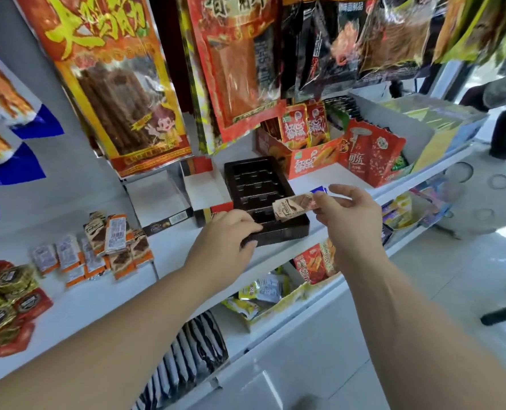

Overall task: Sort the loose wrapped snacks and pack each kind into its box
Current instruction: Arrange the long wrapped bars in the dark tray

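Note:
A dark brown plastic tray with empty slots lies on the white shelf. My left hand grips the tray's near left corner. My right hand pinches a brown-and-cream wrapped wafer bar just above the tray's near right end. A pile of loose wrapped snacks lies on the shelf to the left, brown-and-orange bars mixed with white ones. Round gold and red foil snacks lie at the far left edge. Two open white boxes stand behind, left of the tray.
Large snack bags hang above the shelf. An orange display box with red packets stands behind the tray, more packets to its right. A lower shelf holds a yellow box of packets and dark upright packs.

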